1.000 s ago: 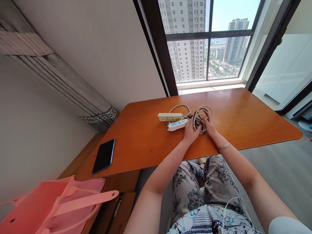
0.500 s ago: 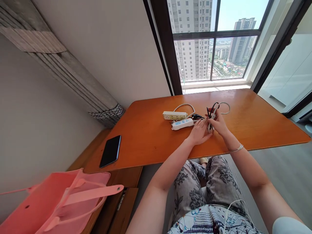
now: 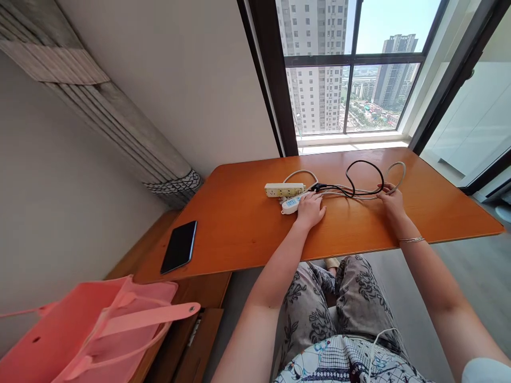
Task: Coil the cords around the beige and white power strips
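Two power strips lie side by side on the orange wooden table [image 3: 239, 229]: a cream one [image 3: 283, 189] behind and a white one with blue buttons [image 3: 291, 204] in front. My left hand [image 3: 310, 209] rests on the white strip's right end, fingers laid over it. Black and white cords [image 3: 361, 183] stretch from the strips to the right in loose loops. My right hand [image 3: 391, 200] is closed on those cords at their far end, pulled out to the right.
A black phone [image 3: 179, 246] lies face up near the table's left front corner. A pink bag [image 3: 96, 330] sits at lower left beside a wooden cabinet. Behind the table are a window and a folded curtain at the wall.
The coiled cords have been drawn out: my right hand moved right with them, from beside the strips to well along the table. My left hand shifted left onto the white strip.
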### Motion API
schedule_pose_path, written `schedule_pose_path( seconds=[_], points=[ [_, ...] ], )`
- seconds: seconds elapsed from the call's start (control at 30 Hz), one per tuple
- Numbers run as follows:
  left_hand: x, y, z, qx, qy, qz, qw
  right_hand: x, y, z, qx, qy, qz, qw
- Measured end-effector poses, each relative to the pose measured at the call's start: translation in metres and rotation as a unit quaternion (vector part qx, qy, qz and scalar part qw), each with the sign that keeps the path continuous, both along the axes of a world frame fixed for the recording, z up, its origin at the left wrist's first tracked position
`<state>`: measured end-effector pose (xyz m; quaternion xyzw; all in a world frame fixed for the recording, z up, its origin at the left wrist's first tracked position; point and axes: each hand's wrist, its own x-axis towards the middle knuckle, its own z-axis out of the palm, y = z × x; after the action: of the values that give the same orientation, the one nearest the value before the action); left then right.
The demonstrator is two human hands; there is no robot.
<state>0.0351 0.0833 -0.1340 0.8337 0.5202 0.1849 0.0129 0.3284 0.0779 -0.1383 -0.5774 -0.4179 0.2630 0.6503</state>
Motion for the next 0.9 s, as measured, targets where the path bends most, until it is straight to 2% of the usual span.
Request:
schedule_pose_path(
  seconds=[0.13, 0.27, 0.33, 0.4, 0.43, 0.5, 0.57, 0.63, 0.77, 0.83, 0.9],
  points=[
    [-0.002, -0.001, 0.003, 0.011, 0.001, 0.047, 0.999, 0.022, 0.006, -0.005, -0.066, 0.065, -0.111, 0.99],
    [-0.007, 0.0, 0.005, 0.022, 0.01, 0.088, 0.996, 0.029, -0.002, 0.002, -0.045, 0.024, -0.226, 0.973],
    [-0.007, -0.001, 0.004, 0.028, 0.009, 0.098, 0.995, 0.022, -0.01, 0.009, -0.021, -0.049, -0.246, 0.968],
    [-0.005, -0.002, 0.003, 0.036, 0.002, 0.103, 0.994, 0.008, -0.018, 0.017, -0.012, -0.209, -0.216, 0.954],
    [-0.005, -0.002, 0.003, 0.04, -0.002, 0.106, 0.994, -0.001, -0.021, 0.022, -0.015, -0.315, -0.188, 0.93],
    [-0.003, -0.003, 0.001, 0.046, -0.007, 0.11, 0.993, -0.018, -0.025, 0.033, -0.034, -0.506, -0.141, 0.85],
    [-0.003, -0.003, -0.001, 0.047, -0.007, 0.112, 0.993, -0.035, -0.024, 0.044, -0.056, -0.617, -0.115, 0.777],
    [-0.003, -0.003, -0.002, 0.042, -0.002, 0.111, 0.993, -0.05, -0.019, 0.052, -0.074, -0.669, -0.098, 0.733],
    [-0.004, -0.003, -0.002, 0.031, 0.017, 0.108, 0.994, -0.078, -0.001, 0.056, -0.14, -0.71, -0.032, 0.689],
    [-0.004, -0.004, 0.0, 0.031, 0.024, 0.107, 0.993, -0.09, 0.01, 0.053, -0.147, -0.72, 0.022, 0.678],
    [-0.003, -0.005, 0.003, 0.029, 0.026, 0.107, 0.993, -0.098, 0.02, 0.051, -0.117, -0.717, 0.048, 0.685]
  ],
)
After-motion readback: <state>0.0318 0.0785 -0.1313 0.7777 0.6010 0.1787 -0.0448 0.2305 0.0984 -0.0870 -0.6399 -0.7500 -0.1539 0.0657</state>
